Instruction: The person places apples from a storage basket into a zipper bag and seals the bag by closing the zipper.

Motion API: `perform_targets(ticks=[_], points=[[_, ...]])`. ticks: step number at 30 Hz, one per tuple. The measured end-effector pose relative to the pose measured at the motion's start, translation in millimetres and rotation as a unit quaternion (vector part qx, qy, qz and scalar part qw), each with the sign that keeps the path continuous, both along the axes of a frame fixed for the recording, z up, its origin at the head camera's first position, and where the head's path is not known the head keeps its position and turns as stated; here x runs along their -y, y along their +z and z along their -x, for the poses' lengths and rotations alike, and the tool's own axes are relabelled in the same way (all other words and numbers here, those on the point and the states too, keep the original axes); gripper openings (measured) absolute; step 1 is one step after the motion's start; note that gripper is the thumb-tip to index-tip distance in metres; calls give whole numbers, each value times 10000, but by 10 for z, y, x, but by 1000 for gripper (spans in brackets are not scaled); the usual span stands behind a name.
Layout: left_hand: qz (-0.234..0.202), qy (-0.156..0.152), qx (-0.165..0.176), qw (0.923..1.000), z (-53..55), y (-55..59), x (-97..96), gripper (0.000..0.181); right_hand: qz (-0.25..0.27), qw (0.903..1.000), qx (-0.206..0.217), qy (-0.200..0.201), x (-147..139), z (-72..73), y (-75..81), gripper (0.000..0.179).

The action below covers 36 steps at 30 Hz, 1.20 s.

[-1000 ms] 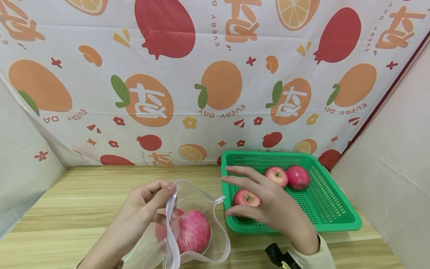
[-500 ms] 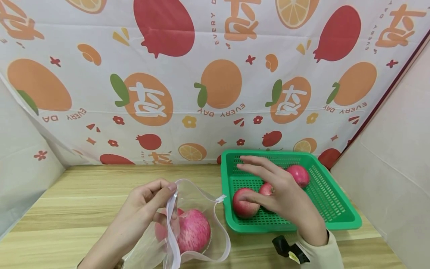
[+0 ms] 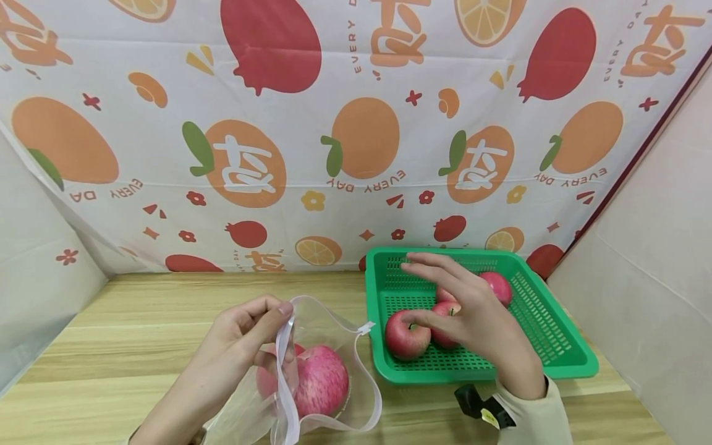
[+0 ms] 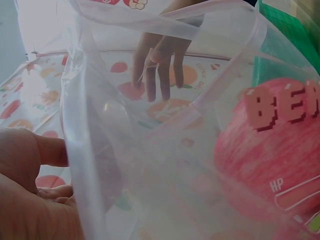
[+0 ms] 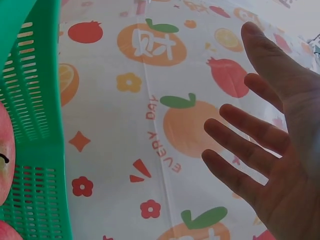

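My left hand (image 3: 245, 343) pinches the rim of a clear zip bag (image 3: 286, 383) between thumb and fingers, and the bag's mouth gapes open. Inside are a large red apple (image 3: 321, 382) and another apple (image 3: 268, 377), seen through the plastic. Printed lettering shows on the bag in the left wrist view. My right hand (image 3: 473, 315) hovers over the green basket (image 3: 556, 371) with its fingers spread and nothing held. Below its thumb lies a red apple (image 3: 406, 343), beside a second apple (image 3: 443, 334) partly covered by the hand. In the right wrist view my right hand (image 5: 280, 165) is empty.
Farther back in the basket lie an apple (image 3: 445, 295) mostly behind my fingers and an apple (image 3: 497, 287) near the rear right. A fruit-printed cloth (image 3: 311, 154) hangs behind the wooden table (image 3: 167, 296). A pale wall (image 3: 656, 278) stands at the right.
My right hand has shifted right and slightly up over the basket, uncovering the front apples. My left hand and the bag stay where they were.
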<state>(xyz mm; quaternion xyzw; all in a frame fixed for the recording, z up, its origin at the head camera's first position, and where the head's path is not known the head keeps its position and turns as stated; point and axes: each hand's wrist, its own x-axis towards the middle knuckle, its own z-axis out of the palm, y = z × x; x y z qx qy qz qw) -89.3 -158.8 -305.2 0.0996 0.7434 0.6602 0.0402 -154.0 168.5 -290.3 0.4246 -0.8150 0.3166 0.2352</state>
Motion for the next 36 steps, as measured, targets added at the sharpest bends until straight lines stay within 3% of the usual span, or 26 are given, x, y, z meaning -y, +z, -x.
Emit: perform_targets(ticks=[16, 25, 36], points=[[3, -11, 27, 10000, 17, -12, 6, 26, -9, 9986, 269, -462, -100, 134, -75, 70], [2, -32, 37, 10000, 14, 5, 3, 28, -19, 9981, 342, -505, -125, 206, -126, 68], [17, -13, 26, 10000, 18, 0, 3, 29, 5, 9976, 413, -556, -145, 196, -105, 66]])
